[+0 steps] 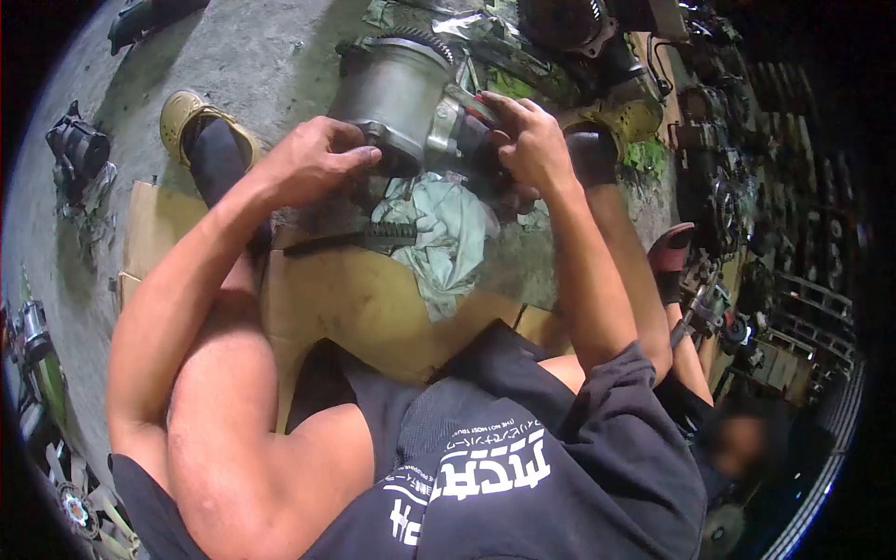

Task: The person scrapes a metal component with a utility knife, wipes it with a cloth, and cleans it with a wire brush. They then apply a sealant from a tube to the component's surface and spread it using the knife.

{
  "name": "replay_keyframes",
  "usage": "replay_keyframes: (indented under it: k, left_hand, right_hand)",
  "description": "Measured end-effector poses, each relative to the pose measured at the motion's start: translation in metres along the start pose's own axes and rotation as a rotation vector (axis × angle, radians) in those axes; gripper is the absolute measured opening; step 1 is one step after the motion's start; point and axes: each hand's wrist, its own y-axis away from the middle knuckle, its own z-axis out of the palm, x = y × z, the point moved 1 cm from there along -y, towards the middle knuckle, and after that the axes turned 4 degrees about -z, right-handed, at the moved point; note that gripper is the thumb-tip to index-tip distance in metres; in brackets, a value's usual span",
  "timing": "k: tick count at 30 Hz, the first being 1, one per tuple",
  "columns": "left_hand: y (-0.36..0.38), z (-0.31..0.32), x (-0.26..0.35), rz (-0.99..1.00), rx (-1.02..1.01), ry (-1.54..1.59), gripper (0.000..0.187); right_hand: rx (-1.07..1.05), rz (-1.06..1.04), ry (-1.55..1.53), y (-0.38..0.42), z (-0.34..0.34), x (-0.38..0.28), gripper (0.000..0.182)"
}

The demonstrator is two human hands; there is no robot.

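Note:
A grey metal cylinder housing [387,93] with a toothed gear [415,39] at its far end sits on the floor between my feet. My left hand [313,161] is closed on its near left edge, thumb and fingers by a small dark fitting [373,133]. My right hand [539,147] is at the right side, by a silver part [446,126] and a slim piece with red on it [481,109]. Its fingers are bent; what they hold is partly hidden. A crumpled pale rag [448,238] and a black brush [387,233] lie nearer to me.
Flattened cardboard [355,289] covers the floor before me. More machine parts stand at the far right [569,23] and at the left [79,140]. Another person [737,439] sits at the right, near racks of parts [803,215].

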Motion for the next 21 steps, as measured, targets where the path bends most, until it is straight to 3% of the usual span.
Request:
replay_keyframes:
  k: [3,7,10,13,14,18,21]
  left_hand:
    - [-0.002,-0.002,-0.003,0.015,0.015,-0.018,0.044]
    - [-0.002,-0.001,-0.001,0.015,0.001,0.002,0.043]
    - [0.0,-0.002,0.001,-0.008,0.015,-0.056,0.042]
    - [0.0,-0.002,0.002,-0.004,-0.003,0.002,0.043]
    - [-0.001,-0.001,0.001,-0.004,-0.007,0.004,0.043]
    - [0.0,-0.004,0.002,0.005,0.009,-0.042,0.043]
    - [-0.003,0.0,-0.004,0.01,0.012,-0.02,0.044]
  right_hand:
    - [-0.092,0.002,-0.051,-0.005,-0.01,-0.002,0.049]
    - [-0.002,-0.039,0.05,-0.007,-0.007,0.006,0.052]
    - [-0.179,-0.05,-0.071,-0.013,-0.01,0.006,0.052]
    - [0.005,-0.153,0.064,-0.016,-0.007,0.007,0.054]
    - [-0.028,-0.061,0.088,-0.017,-0.009,0.007,0.056]
    - [-0.221,-0.093,-0.052,-0.019,-0.018,0.0,0.053]
    - [-0.067,-0.086,0.056,-0.024,-0.013,0.008,0.053]
